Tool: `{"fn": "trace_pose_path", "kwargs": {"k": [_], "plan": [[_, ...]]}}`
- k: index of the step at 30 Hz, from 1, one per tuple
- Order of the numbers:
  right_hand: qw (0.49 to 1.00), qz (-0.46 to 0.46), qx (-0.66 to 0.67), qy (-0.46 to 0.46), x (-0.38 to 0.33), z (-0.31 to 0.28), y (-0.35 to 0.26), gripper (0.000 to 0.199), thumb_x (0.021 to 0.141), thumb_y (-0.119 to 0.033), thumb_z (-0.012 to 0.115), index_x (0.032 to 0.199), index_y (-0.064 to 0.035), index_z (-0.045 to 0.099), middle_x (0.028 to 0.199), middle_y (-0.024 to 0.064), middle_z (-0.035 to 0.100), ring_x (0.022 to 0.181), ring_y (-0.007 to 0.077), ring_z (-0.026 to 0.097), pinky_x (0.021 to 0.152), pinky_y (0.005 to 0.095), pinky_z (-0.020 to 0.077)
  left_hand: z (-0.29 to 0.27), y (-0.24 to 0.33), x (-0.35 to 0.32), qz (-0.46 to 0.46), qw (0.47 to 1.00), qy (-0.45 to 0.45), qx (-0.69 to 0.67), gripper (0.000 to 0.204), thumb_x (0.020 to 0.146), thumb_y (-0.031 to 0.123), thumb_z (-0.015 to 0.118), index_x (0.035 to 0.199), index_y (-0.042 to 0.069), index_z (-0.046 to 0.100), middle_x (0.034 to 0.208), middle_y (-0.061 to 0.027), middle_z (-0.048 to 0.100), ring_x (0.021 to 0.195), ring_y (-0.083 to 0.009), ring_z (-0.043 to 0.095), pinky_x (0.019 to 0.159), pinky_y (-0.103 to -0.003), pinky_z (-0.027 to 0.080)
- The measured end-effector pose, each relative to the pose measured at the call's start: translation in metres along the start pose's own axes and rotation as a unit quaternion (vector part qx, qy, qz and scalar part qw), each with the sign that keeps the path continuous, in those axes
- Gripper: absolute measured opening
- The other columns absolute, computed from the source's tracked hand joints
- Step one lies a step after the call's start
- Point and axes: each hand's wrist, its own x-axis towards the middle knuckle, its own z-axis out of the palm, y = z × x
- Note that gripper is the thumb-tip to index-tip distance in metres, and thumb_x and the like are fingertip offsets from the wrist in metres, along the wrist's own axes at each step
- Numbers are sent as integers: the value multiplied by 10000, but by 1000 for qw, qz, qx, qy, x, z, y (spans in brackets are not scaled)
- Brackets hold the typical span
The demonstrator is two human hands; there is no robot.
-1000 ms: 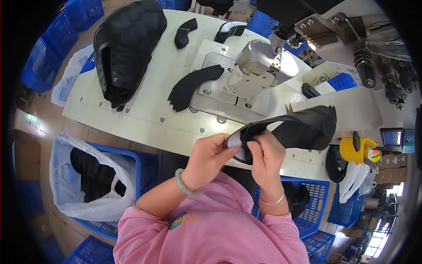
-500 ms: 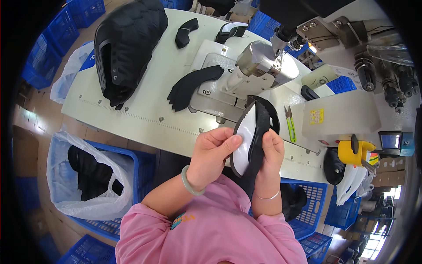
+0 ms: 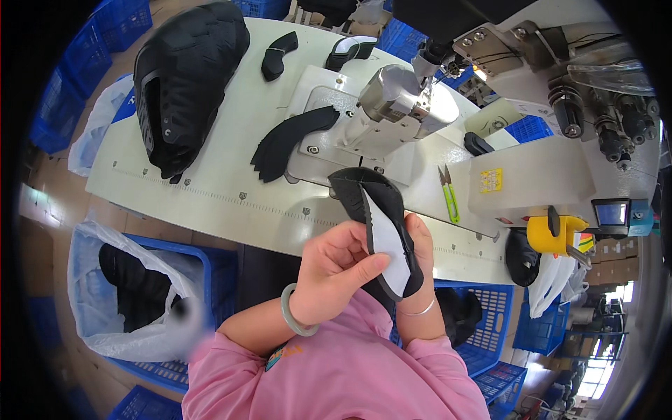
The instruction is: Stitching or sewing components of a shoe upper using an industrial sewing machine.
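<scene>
Between my hands, just off the table's near edge, is a black shoe upper (image 3: 381,196) with a white-faced curved piece (image 3: 389,245) lying along it. My left hand (image 3: 334,266) pinches the white piece's left edge, thumb on its face and fingers behind. My right hand (image 3: 420,245) grips the black upper from the right side; most of its fingers are hidden behind it. Past my hands stands the sewing machine's post and head (image 3: 399,101). A fanned stack of black curved pieces (image 3: 290,143) lies left of the machine's base.
A pile of black shoe uppers (image 3: 189,84) covers the table's (image 3: 217,171) left end. Bundled pieces (image 3: 278,56) lie farther back. Green-handled thread snips (image 3: 449,194) rest right of the machine, near a yellow holder (image 3: 556,234). A bag-lined blue crate (image 3: 220,276) stands below left.
The black upper has tilted and turned in my hands, showing more of its curved far end and the white face. The whole scene has shifted slightly left in view.
</scene>
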Motion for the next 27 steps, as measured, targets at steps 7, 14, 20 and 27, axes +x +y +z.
{"fn": "trace_pose_path", "kwargs": {"k": [7,14,20,27], "plan": [[999,18,35,-19,0,-7,3,459,980,-392,532,1094,43,625,947,122,691,789,154,671,675,265,543,1,-7,-3,6,1000,12,0,151,908,-27,619,1040,1,550,976,-46,647,888,-89,621,790,-246,514],[980,-57,-146,-122,0,-11,-34,454,886,-427,683,928,21,618,912,49,646,772,82,593,675,228,491,5,-5,-9,14,987,50,150,131,896,-25,636,1004,-15,560,898,-50,662,810,-67,617,709,-205,501],[882,-100,-459,-32,-10,10,-59,292,786,-188,808,842,-3,589,789,-2,591,710,59,550,635,199,458,7,-6,1,16,987,75,139,135,887,-22,651,990,-28,564,868,-47,660,779,-52,605,664,-196,486],[952,-76,-297,-24,-1,-10,-51,235,781,-111,803,797,-36,581,713,-28,576,618,18,497,541,173,379,-3,-14,7,-21,996,56,65,123,886,-36,650,971,-1,570,885,-31,653,796,-61,613,700,-204,493]]}}
